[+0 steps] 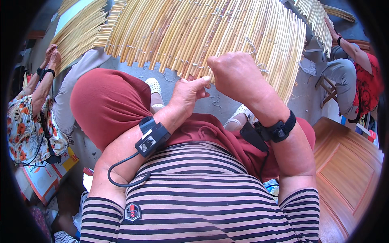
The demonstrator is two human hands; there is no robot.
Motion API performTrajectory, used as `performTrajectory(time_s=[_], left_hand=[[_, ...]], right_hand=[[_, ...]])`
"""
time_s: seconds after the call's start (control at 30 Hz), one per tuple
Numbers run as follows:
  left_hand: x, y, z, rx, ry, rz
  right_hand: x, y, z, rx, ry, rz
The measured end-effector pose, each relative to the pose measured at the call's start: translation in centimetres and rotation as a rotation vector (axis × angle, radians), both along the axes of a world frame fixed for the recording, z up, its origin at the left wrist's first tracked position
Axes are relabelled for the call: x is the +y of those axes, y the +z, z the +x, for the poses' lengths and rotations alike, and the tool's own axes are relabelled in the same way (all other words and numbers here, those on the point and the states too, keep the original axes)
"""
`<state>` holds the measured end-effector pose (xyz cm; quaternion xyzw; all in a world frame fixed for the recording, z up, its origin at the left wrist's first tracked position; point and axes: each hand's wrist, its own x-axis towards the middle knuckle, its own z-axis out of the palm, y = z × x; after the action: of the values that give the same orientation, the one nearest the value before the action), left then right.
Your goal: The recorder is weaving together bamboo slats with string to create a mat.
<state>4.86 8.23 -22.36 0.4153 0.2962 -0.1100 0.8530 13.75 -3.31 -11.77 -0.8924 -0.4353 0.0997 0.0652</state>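
Observation:
A mat of pale yellow reed stalks [182,32], bound in rows with thin string, spreads before me above my knees. At its near edge, my left hand [187,94] is closed, thumb against fingers, right by the stalk ends. What it pinches is too small to make out. My right hand [237,75] is a fist, knuckles up, over the near edge of the mat just right of my left hand. Whatever that fist holds is hidden inside it. Loose string ends [259,60] hang on the mat beyond my right wrist.
At the left, another person's hands [53,56] rest at a second reed mat [83,32]. A person in red at the right touches a third mat [318,20], near a wooden stool [329,90]. A wooden panel [348,174] stands at my right; a printed carton [46,174] lies left.

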Motion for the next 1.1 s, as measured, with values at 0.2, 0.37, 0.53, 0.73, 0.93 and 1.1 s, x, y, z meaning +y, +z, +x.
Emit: performTrajectory(time_s=[0.2,0.37,0.53,0.73,0.93,1.1], left_hand=[[-0.1,-0.4,0.2,-0.026,-0.013,-0.021],[0.2,0.0,0.1,-0.03,-0.047,0.036],[-0.2,0.7,-0.9,0.025,-0.08,-0.061],[-3.8,1.6,-1.5,-0.015,-0.108,-0.263],[-5.3,-0.3,-1.1,-0.048,-0.022,-0.259],[-4.9,-1.1,-0.1,-0.106,-0.015,-0.275]], right_hand=[[-0.4,-0.3,0.1,-0.03,0.012,0.03],[-2.6,0.7,1.5,0.048,-0.026,0.05],[-7.8,0.7,4.5,0.0,-0.467,0.345],[-11.1,0.4,4.3,0.156,-0.826,-0.203],[-13.2,-1.3,1.3,0.183,-0.842,-0.204],[-14.6,-1.0,-0.1,0.275,-0.826,-0.236]])
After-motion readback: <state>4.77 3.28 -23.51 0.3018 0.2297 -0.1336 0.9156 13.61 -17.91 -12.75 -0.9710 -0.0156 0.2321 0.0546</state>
